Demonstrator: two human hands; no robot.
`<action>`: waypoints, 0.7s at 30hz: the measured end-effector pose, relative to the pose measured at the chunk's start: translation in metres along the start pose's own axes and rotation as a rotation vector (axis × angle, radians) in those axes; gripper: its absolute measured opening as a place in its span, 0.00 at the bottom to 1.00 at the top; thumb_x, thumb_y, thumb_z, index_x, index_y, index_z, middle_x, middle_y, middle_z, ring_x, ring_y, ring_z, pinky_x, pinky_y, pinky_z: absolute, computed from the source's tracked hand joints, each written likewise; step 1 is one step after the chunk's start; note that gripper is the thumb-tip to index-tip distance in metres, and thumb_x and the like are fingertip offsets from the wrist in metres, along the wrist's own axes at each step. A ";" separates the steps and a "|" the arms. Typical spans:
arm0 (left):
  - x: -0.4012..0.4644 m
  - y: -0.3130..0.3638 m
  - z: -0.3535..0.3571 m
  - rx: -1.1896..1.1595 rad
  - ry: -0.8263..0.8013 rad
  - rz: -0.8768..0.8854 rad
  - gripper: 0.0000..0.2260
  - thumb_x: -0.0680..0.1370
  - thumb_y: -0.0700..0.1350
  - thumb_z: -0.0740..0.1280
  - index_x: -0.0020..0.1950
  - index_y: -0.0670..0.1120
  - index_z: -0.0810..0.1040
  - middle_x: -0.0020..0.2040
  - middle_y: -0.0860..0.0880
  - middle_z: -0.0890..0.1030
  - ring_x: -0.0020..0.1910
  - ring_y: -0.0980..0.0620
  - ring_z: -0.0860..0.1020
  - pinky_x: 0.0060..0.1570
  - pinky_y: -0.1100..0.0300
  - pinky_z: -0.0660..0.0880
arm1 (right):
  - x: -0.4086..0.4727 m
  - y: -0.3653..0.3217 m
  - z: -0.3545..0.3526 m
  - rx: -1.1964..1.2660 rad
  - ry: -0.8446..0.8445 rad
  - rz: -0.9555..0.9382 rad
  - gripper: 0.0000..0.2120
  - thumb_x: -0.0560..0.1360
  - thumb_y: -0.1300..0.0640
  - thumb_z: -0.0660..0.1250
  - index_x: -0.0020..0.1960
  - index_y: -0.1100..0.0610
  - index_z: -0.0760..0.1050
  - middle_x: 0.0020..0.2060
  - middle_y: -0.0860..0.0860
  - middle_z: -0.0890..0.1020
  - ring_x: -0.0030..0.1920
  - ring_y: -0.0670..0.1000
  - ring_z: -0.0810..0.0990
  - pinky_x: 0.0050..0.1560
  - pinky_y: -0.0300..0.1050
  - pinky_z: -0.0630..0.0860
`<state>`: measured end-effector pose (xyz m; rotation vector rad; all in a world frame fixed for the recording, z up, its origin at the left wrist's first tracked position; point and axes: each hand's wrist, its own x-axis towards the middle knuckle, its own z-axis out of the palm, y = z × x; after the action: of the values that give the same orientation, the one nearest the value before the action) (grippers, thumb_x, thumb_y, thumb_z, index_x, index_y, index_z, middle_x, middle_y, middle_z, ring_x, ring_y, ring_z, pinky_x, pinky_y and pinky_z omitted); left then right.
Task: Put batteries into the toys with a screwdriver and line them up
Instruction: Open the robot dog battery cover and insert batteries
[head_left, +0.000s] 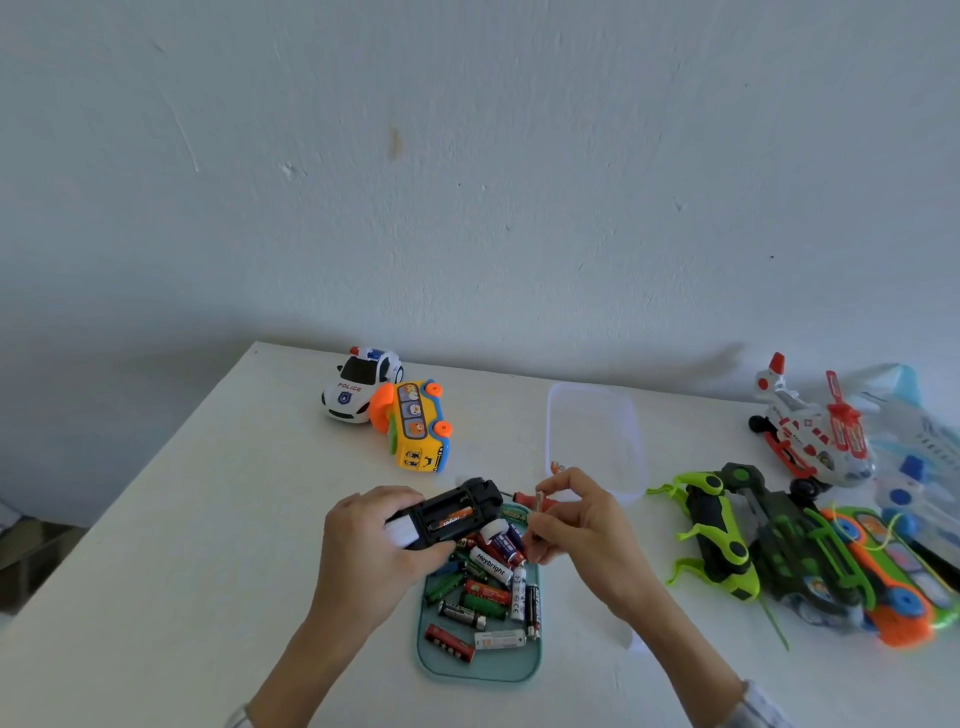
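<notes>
Toy car, black (447, 512), held underside up in the left hand (374, 551) above the far end of the teal battery tray (431, 660), near the middle of the white table (182, 519). Its battery bay is open, and one orange-labelled cell appears to be seated inside. The left hand's fingers and thumb wrap the car body. The right hand (582, 525) pinches a single small battery (540, 501) between thumb and fingertips, just beside the open bay. A red-handled tool, probably the screwdriver (524, 500), lies on the table behind the right hand, largely hidden.

Risks, as judged: the pinched cell could slip and fall among the loose batteries (488, 592), or go in with its poles reversed; the small cover and its screw are not visible, so they may be easy to lose.

Room: the police car (361, 384) and yellow bus (418, 426) stand touching at the far left, close to the table's far edge, with bare surface beside them for a row. A clear lid (592, 436) lies beyond the right hand. The green insect toy (711, 535) and other toys crowd the right side, leaving little room there.
</notes>
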<state>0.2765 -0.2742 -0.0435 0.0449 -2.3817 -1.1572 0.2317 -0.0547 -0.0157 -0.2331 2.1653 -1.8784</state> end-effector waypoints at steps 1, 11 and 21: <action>0.000 0.002 0.001 0.016 0.008 0.026 0.21 0.56 0.58 0.72 0.43 0.47 0.84 0.39 0.58 0.82 0.36 0.53 0.80 0.36 0.51 0.80 | 0.001 -0.003 0.002 0.038 0.044 -0.015 0.05 0.75 0.69 0.66 0.48 0.64 0.70 0.33 0.61 0.82 0.30 0.56 0.78 0.32 0.46 0.76; 0.009 0.020 0.010 0.037 -0.032 0.146 0.17 0.61 0.58 0.72 0.42 0.48 0.83 0.39 0.57 0.82 0.38 0.59 0.78 0.37 0.48 0.77 | 0.003 -0.026 0.043 0.142 0.139 -0.234 0.10 0.69 0.71 0.72 0.39 0.57 0.77 0.40 0.54 0.84 0.38 0.52 0.82 0.40 0.42 0.78; 0.010 0.023 0.014 0.024 -0.030 0.110 0.15 0.62 0.58 0.73 0.42 0.51 0.83 0.40 0.58 0.82 0.39 0.60 0.78 0.42 0.45 0.77 | 0.007 -0.015 0.051 -0.026 0.175 -0.323 0.18 0.66 0.72 0.73 0.35 0.48 0.82 0.39 0.46 0.84 0.42 0.46 0.81 0.44 0.35 0.76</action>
<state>0.2662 -0.2517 -0.0292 -0.0952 -2.3915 -1.0856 0.2395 -0.1071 -0.0079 -0.4653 2.3882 -2.1116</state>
